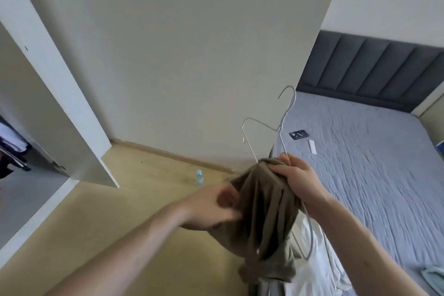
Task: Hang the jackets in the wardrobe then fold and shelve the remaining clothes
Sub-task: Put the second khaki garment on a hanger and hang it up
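- The soft olive-brown fabric garment (264,211) hung at six o'clock, bunched over a thin white wire hanger (283,122).
- Our right hand (298,180) was clamped on the garment's top and the hanger's wire; our left hand (216,206) pinched the cloth's side.
- We judged it light, limp and prone to slide; best gripped at the collar or shoulders.
- We could read no labels or writing.
- An open white wardrobe (21,146) stood at nine o'clock.

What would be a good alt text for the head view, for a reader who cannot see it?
Two hands work an olive-brown garment onto a white wire hanger: the right hand grips both, the left hand holds the cloth. Behind are a bed and an open wardrobe door.
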A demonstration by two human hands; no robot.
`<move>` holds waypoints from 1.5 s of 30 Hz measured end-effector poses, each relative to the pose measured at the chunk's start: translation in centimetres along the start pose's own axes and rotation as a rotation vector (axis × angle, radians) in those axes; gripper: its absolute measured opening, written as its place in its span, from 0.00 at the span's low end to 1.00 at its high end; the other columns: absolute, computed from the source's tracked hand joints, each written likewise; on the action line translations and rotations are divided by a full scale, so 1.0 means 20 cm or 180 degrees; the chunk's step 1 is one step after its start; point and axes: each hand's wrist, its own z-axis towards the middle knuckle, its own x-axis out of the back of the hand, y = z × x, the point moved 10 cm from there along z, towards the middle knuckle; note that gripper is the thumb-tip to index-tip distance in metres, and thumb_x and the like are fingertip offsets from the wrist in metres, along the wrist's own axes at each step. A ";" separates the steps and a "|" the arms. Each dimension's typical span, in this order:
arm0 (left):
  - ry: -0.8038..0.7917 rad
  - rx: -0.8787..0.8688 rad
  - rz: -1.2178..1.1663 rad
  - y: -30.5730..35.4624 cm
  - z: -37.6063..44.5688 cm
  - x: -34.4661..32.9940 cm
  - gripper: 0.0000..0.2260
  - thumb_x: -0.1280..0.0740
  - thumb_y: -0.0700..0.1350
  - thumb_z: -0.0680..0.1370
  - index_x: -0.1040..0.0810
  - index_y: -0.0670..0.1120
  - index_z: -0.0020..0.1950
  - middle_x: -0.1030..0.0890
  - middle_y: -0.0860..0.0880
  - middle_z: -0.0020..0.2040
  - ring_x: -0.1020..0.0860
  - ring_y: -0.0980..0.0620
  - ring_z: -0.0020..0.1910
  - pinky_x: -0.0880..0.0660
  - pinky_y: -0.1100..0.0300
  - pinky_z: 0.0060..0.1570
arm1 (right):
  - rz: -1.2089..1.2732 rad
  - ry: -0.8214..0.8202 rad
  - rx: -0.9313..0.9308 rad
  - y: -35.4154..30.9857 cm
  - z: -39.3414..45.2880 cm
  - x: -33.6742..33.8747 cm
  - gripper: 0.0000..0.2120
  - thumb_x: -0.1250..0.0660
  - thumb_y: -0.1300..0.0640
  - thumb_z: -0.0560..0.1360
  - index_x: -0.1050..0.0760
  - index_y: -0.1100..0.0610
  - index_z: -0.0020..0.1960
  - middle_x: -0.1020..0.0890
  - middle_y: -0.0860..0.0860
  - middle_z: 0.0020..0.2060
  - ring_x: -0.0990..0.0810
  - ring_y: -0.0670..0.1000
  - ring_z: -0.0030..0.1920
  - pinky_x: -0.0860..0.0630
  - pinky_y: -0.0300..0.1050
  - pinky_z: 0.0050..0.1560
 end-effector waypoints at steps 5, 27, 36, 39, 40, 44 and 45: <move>-0.0186 -0.0122 -0.0568 0.22 -0.04 -0.36 0.25 0.24 0.70 0.67 0.28 0.70 0.61 0.19 0.71 0.52 0.22 0.73 0.51 0.27 0.75 0.49 | 0.0216 0.0070 0.0139 -0.05 -0.01 -0.07 0.23 0.34 0.68 0.79 0.39 0.50 0.33 0.28 0.48 0.28 0.26 0.45 0.29 0.26 0.36 0.30; 0.1499 -0.0935 0.0116 0.72 -0.10 0.59 0.13 0.33 0.44 0.73 0.30 0.40 0.33 0.34 0.50 0.28 0.37 0.54 0.30 0.37 0.60 0.31 | -0.0611 0.0794 0.0375 0.07 -0.28 0.22 0.24 0.21 0.53 0.65 0.38 0.48 0.32 0.30 0.48 0.29 0.26 0.51 0.36 0.26 0.54 0.41; 0.1111 -0.1464 0.1075 1.00 -0.16 0.48 0.08 0.37 0.39 0.67 0.33 0.44 0.29 0.36 0.44 0.28 0.41 0.53 0.31 0.39 0.56 0.29 | -0.1034 0.0961 0.0826 -0.07 -0.39 0.05 0.28 0.18 0.39 0.57 0.29 0.49 0.46 0.17 0.39 0.47 0.16 0.37 0.46 0.20 0.36 0.40; 0.0958 -0.1607 0.1254 1.04 -0.12 0.44 0.04 0.38 0.42 0.65 0.28 0.42 0.31 0.31 0.43 0.29 0.40 0.54 0.31 0.35 0.52 0.30 | -0.0948 0.0724 0.0883 -0.13 -0.33 -0.06 0.24 0.20 0.48 0.62 0.33 0.54 0.44 0.22 0.42 0.35 0.22 0.43 0.36 0.25 0.43 0.35; 0.0982 -0.1587 0.1337 1.02 -0.10 0.45 0.04 0.37 0.43 0.65 0.26 0.43 0.32 0.29 0.44 0.29 0.38 0.53 0.31 0.32 0.52 0.31 | -0.0927 0.0713 0.0951 -0.17 -0.31 -0.08 0.21 0.23 0.51 0.65 0.34 0.56 0.42 0.26 0.45 0.32 0.27 0.45 0.33 0.28 0.46 0.34; 0.1243 -0.1318 0.1486 0.85 0.00 0.60 0.09 0.28 0.56 0.67 0.19 0.52 0.40 0.19 0.55 0.34 0.22 0.55 0.36 0.24 0.56 0.39 | -0.0573 0.0705 0.1180 -0.28 -0.27 -0.09 0.17 0.32 0.58 0.69 0.41 0.49 0.33 0.36 0.42 0.27 0.38 0.44 0.29 0.38 0.36 0.28; 0.1267 -0.1252 0.1372 0.78 0.01 0.63 0.11 0.26 0.58 0.67 0.19 0.53 0.42 0.18 0.56 0.36 0.21 0.56 0.38 0.24 0.57 0.41 | -0.0401 0.0631 0.1166 -0.28 -0.26 -0.10 0.19 0.31 0.60 0.70 0.41 0.48 0.33 0.36 0.42 0.27 0.38 0.44 0.29 0.38 0.35 0.27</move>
